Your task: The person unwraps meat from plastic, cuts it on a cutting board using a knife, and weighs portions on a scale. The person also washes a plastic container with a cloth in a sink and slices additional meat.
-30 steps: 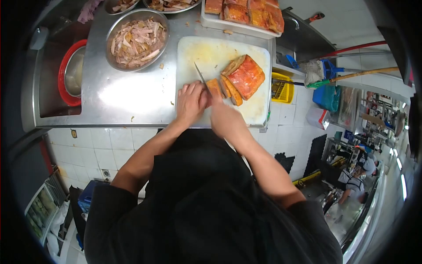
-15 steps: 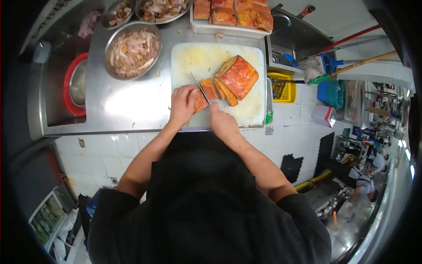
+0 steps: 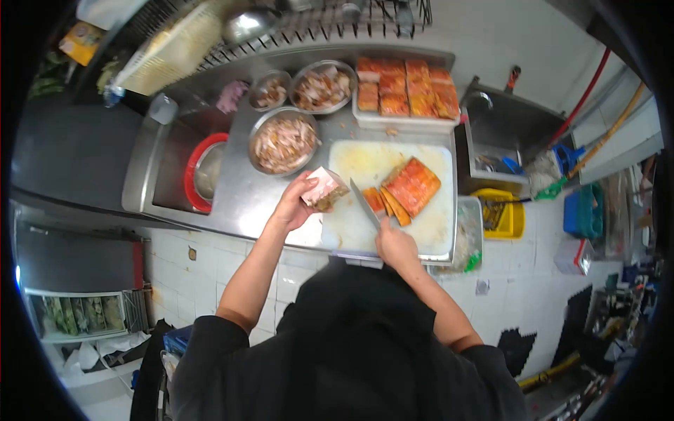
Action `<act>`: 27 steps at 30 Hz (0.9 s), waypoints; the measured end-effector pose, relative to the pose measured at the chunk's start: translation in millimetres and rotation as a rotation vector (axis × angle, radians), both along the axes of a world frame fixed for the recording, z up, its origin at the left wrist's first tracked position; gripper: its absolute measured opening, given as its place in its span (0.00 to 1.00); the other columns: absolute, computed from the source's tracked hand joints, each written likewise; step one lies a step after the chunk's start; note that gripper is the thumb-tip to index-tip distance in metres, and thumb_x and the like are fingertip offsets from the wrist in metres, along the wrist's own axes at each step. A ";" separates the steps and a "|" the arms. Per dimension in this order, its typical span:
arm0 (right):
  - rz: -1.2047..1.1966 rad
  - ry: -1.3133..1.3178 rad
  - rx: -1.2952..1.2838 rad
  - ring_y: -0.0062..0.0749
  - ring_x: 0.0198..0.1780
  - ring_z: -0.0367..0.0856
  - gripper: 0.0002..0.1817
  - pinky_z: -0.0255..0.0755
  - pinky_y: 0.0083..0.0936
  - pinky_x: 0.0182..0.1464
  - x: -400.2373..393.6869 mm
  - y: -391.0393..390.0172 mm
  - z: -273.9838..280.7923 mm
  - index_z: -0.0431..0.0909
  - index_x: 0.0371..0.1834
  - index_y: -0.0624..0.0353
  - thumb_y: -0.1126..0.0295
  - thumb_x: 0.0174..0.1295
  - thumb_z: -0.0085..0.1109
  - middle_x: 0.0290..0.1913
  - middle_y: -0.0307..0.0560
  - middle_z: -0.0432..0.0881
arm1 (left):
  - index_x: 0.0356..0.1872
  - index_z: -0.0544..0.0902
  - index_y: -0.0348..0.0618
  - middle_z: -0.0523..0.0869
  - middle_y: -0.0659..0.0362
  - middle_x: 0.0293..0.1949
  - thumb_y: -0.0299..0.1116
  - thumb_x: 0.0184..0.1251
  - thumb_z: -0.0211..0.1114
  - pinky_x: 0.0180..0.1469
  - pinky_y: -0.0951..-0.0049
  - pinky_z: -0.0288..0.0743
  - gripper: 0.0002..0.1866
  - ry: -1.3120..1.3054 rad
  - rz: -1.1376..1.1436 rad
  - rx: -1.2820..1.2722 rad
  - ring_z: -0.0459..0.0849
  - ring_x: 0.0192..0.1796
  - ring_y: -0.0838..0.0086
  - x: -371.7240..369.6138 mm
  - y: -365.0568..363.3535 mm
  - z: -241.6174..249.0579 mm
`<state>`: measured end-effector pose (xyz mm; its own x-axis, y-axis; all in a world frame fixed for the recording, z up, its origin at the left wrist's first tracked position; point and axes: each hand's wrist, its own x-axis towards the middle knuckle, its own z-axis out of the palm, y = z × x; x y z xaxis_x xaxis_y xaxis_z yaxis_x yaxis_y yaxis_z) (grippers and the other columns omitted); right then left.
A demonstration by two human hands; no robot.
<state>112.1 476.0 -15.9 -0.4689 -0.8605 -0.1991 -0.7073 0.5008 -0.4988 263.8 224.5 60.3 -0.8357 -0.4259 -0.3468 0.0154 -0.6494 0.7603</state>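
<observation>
My left hand [image 3: 291,203] grips a cut piece of meat [image 3: 323,188], lifted at the left edge of the white cutting board [image 3: 351,154], its pale side showing. The fingers of my right hand [image 3: 395,244] are wrapped round the handle of a knife [image 3: 365,201], whose blade points up and to the left over the board. Just right of the blade lie narrow orange-red slices [image 3: 397,207]. Against them rests a large block of meat [image 3: 414,186] with a glossy orange-red top.
Left of the board stands a metal bowl of meat strips [image 3: 284,140], with two smaller bowls behind. A white tray [image 3: 404,124] of meat blocks stands at the back. A sink with a red basin [image 3: 191,175] is left; another sink [image 3: 502,126] is right.
My left hand has lifted a piece of meat off the board and moved left, turning its pale side up. The knife has come away from that piece. The view has shifted, showing a rack above.
</observation>
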 end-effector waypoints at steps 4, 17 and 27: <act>0.039 -0.025 -0.013 0.64 0.32 0.87 0.17 0.78 0.62 0.36 -1.2 14.4 -27.5 0.73 0.57 0.61 0.63 0.71 0.52 0.30 0.63 0.87 | 0.66 0.74 0.42 0.85 0.54 0.61 0.33 0.72 0.70 0.62 0.58 0.85 0.24 0.168 0.075 -0.131 0.86 0.62 0.66 -27.4 -12.2 89.0; 0.047 -0.089 0.061 0.65 0.44 0.90 0.18 0.81 0.59 0.47 -21.7 -16.2 -10.3 0.73 0.57 0.63 0.61 0.73 0.47 0.42 0.67 0.90 | 0.53 0.80 0.39 0.88 0.56 0.43 0.44 0.66 0.80 0.44 0.70 0.84 0.25 0.519 0.221 -1.620 0.88 0.42 0.74 -258.5 -84.1 620.1; 0.044 -0.166 -0.081 0.66 0.45 0.89 0.21 0.80 0.60 0.50 -13.9 -3.6 5.4 0.74 0.63 0.58 0.59 0.73 0.50 0.42 0.69 0.89 | 0.52 0.81 0.42 0.87 0.57 0.43 0.54 0.57 0.83 0.47 0.67 0.81 0.32 0.090 0.077 -1.975 0.85 0.44 0.72 -333.8 -89.7 639.4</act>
<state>98.1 472.4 -10.5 -0.3966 -0.8959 -0.2004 -0.6321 0.4248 -0.6481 -70.0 134.8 699.6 -0.7849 -0.1281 0.6063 0.0698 0.9539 0.2918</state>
